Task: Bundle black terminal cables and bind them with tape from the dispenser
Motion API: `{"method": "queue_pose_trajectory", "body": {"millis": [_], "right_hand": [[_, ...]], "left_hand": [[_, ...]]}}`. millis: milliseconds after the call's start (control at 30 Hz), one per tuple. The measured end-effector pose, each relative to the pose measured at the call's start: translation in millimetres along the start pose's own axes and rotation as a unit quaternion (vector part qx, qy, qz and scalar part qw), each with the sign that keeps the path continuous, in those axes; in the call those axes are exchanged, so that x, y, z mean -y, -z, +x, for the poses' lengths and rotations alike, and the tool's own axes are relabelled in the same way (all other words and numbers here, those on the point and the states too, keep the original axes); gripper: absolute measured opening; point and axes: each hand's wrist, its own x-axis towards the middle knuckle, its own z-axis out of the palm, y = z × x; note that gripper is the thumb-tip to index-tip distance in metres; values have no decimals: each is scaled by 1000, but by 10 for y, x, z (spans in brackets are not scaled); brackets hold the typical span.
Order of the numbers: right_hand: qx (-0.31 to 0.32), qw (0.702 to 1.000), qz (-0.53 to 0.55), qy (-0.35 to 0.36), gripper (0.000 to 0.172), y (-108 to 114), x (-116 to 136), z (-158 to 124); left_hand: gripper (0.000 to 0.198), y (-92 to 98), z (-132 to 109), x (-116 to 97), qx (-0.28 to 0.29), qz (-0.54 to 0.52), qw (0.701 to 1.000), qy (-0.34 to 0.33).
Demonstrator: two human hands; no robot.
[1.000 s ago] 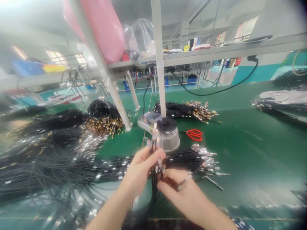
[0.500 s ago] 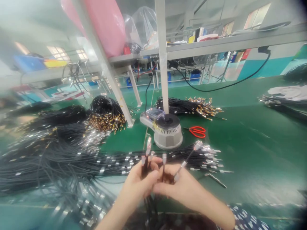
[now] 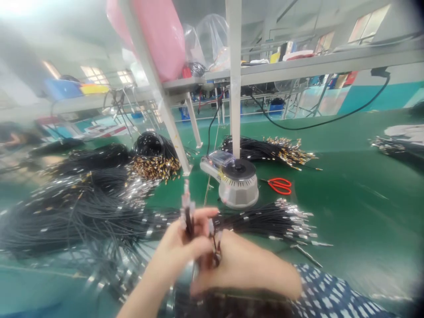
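My left hand [image 3: 180, 245] is closed round a small bunch of thin black cables [image 3: 188, 218] whose silver connector ends stick up above the fingers. My right hand [image 3: 245, 267] is pressed against the left one, fingers curled round the same cables lower down, where more black cable hangs toward me. Both hands hover over the green table [image 3: 351, 198], just in front of a bundle of black cables with silver ends [image 3: 274, 218]. A blue patterned sleeve [image 3: 331, 296] covers my right forearm.
A grey round tape dispenser [image 3: 236, 183] stands behind my hands beside a white post [image 3: 234, 79]. Red scissors [image 3: 281, 185] lie to its right. Large heaps of black cables [image 3: 76, 207] fill the left; bundles with gold ends [image 3: 155, 165] lie farther back. A shelf spans overhead.
Both hands have dropped lower and closer to me, and moved together. The connector ends, fanned out between the hands before, are now gathered in the left hand. The view shifted slightly left.
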Motion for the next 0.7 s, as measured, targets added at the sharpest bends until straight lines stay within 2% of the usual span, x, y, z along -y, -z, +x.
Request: {"method": "queue_pose_trajectory", "body": {"millis": [33,100,233,433,500,567,633,700], "right_hand": [[16,1000,7,16,24,-6,2,39],[33,999,36,16,24,-10,8,94],[54,994,80,-56,27,14,8,101],[-15,993,29,-116,26,53,-58,6],[0,991,-2,-136,26,43,-58,-8],[43,987,-56,-145,32,26,-41,-6],[86,980,-105,-146,38,15,-32,1],[101,977,-112,-149,39,22,-57,-5]], "left_hand": [[43,-16,-6,9,13,14,1000,10],[33,-36,-7,23,33,19,999,26],[21,-10,24,50,50,3,998,29],[12,92,89,80,-58,-125,989,-54],[12,88,103,62,-44,-174,982,-57],[13,42,110,34,-10,-172,985,-30],[18,-25,112,4,29,-110,993,16],[17,-60,114,-20,60,-53,996,30]]}}
